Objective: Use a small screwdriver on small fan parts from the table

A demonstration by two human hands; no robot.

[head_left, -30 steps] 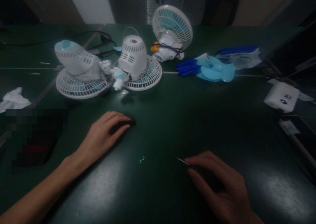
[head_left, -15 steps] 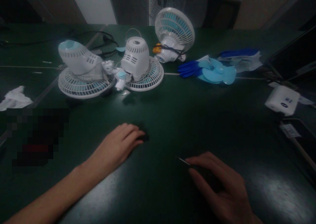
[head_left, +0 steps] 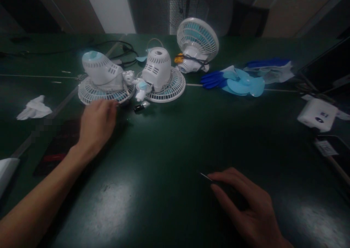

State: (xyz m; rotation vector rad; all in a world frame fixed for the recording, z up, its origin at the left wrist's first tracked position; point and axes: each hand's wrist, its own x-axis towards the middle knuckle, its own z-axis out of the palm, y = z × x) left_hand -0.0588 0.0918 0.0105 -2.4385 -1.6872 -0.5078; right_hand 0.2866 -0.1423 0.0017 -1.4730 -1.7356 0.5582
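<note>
Right fingers [head_left: 228, 175] pinch metal tool [head_left: 205, 176] jutting beyond them; left fingers [head_left: 111, 111] by leftmost fan [head_left: 102, 73], hold unclear.

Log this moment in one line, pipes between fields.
left hand: by near edge of leftmost fan, grip unclear | right hand: holding thin metal rod | small black part: on green table, before middle fan

A dark green tabletop [head_left: 169, 149] is filling most of the view, reflecting whitish light at lower left and lower right. Beyond its far edge, a pale panel [head_left: 109, 9] and a grey mesh [head_left: 175, 16] are showing between dim brownish surfaces [head_left: 290, 12].
</note>
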